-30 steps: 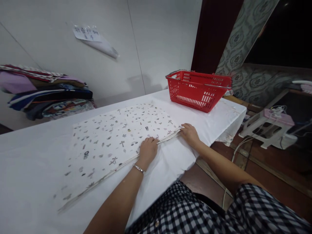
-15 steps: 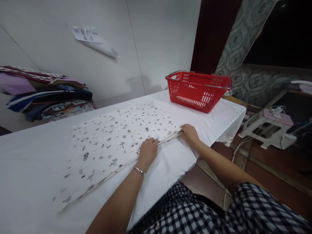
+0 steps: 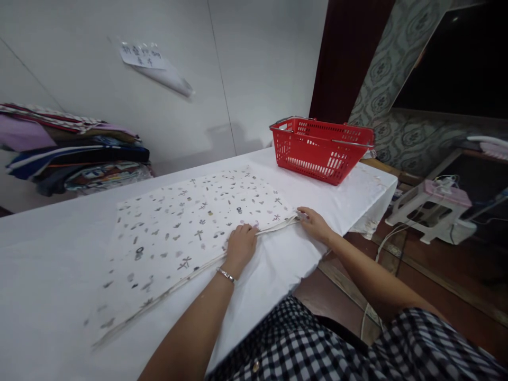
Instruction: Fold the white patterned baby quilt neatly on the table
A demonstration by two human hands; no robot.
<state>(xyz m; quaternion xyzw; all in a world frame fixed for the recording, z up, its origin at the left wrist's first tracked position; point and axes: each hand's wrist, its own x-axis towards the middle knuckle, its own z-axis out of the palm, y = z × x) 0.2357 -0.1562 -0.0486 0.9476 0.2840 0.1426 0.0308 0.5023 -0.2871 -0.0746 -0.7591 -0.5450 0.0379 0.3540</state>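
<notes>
A white printed cloth with small dark plant and shape motifs lies folded in layers across the white-covered table. My left hand, with a bracelet at the wrist, is closed over the middle of its near edge, fingertips on the top layer. At the near right corner, my right hand pinches the stacked edges between thumb and fingers. Between the hands the layered edge bows slightly and shows a small gap. The cloth's far and left parts lie flat on the table.
A red plastic basket with metal handles stands at the table's far right. Folded clothes are piled at the far left. A paper sign hangs on the wall. Right of the table, a pink-topped stool holds cables.
My right hand has shifted slightly right and down at the cloth's corner, and the layers beside it have parted a little. My left hand has stayed in place.
</notes>
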